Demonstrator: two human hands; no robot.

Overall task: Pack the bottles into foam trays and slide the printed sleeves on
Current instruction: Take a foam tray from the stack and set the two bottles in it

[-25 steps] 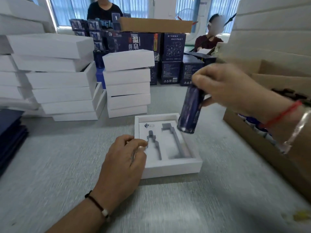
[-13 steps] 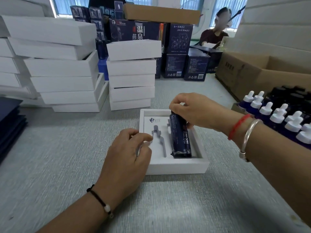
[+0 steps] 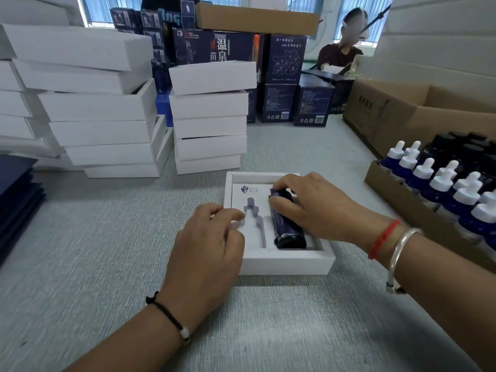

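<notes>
A white foam tray (image 3: 284, 260) lies on the grey table in front of me. A dark blue bottle (image 3: 288, 229) lies in its right slot, cap end away from me. My right hand (image 3: 314, 208) rests on the bottle's far half, fingers curled over it. The narrow left slot (image 3: 257, 224) holds nothing. My left hand (image 3: 206, 245) sits on the tray's left rim, fingers bent, thumb and forefinger touching the foam. Several blue dropper bottles with white caps (image 3: 440, 183) stand in a cardboard box at the right.
Stacks of white boxes (image 3: 209, 116) stand behind the tray and at the left (image 3: 102, 108). Dark blue flat sleeves (image 3: 16, 194) lie at the far left edge. Dark printed cartons (image 3: 284, 76) and brown cardboard boxes (image 3: 397, 108) line the back and right. A person sits far back.
My right hand brought the dark bottle down from the air into the tray's right slot and now presses on it. The left hand stayed on the tray's left rim.
</notes>
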